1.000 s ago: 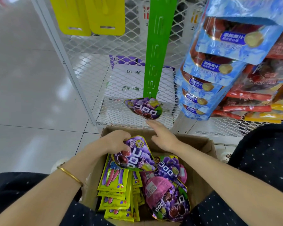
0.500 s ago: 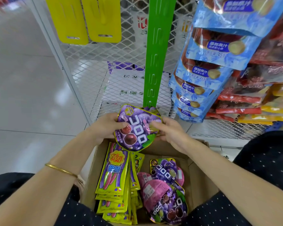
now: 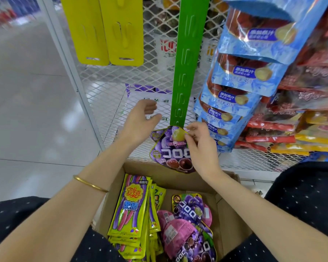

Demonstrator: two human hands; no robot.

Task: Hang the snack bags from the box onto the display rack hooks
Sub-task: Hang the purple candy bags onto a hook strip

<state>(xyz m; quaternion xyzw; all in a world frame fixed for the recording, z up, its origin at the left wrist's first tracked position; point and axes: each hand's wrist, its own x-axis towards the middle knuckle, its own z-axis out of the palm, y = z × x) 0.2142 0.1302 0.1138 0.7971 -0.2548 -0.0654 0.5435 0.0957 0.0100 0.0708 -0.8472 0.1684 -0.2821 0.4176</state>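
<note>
1. Standing across the back: white wire-mesh display rack [image 3: 102, 87], floor tiles to its left.
2. Cardboard box [image 3: 231, 220] sits low in view, between the person's knees, just in front of the rack.
3. Column of blue bags [image 3: 240, 76] hangs on the rack's right side. Green hook strip [image 3: 187, 63] hangs at centre, two yellow strips [image 3: 110, 31] upper left.
4. Inside the box: yellow snack bags [image 3: 130, 205] stacked left, purple and pink bags [image 3: 189, 210] piled right.
5. One purple snack bag [image 3: 170, 150] hangs upright at the green strip's lower end, above the box's far edge.
6. Right hand [image 3: 201, 146] pinches that bag's top right edge, thumb against fingertips.
7. Left hand [image 3: 140, 125] hovers left of the strip, fingers apart, holding nothing.
8. Gold bangle [image 3: 89, 184] on the left wrist.
</note>
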